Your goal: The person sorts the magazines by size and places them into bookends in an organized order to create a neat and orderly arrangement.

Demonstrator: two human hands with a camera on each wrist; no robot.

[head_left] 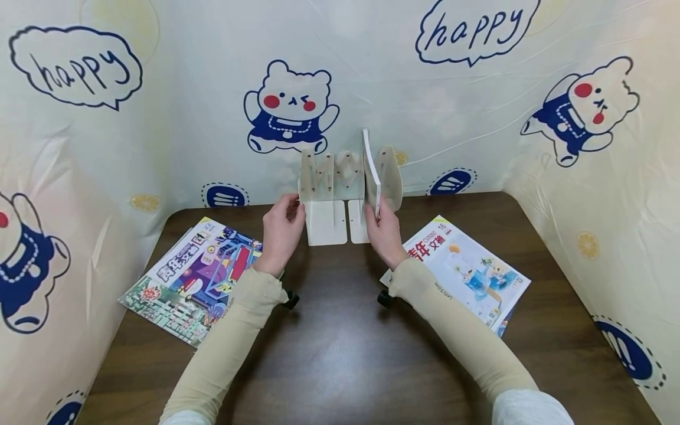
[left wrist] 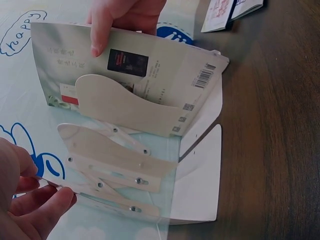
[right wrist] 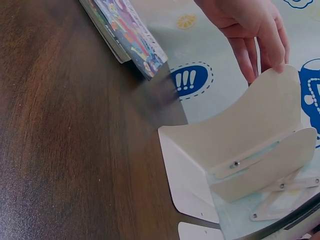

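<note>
A cream-white folding bookend [head_left: 326, 224] stands at the back of the table, its upright plates joined by crossed riveted bars. At its left side, my left hand [head_left: 284, 227] pinches the edge of the outer plate between thumb and fingers, as the left wrist view also shows for that hand [left wrist: 30, 200]. My right hand [head_left: 385, 233] grips a thin magazine [head_left: 370, 168] held upright in the bookend's right-hand section. Its pale back cover with a barcode faces the left wrist camera. In the right wrist view the magazine shows only as a dark edge at the lower right.
Colourful magazines [head_left: 212, 271] lie stacked at an angle on the left of the brown table [head_left: 334, 354]. On the right lie more magazines [head_left: 473, 277], the top one with a blue drinks picture. A printed cloth [head_left: 212, 130] with cartoon bears hangs behind the bookend.
</note>
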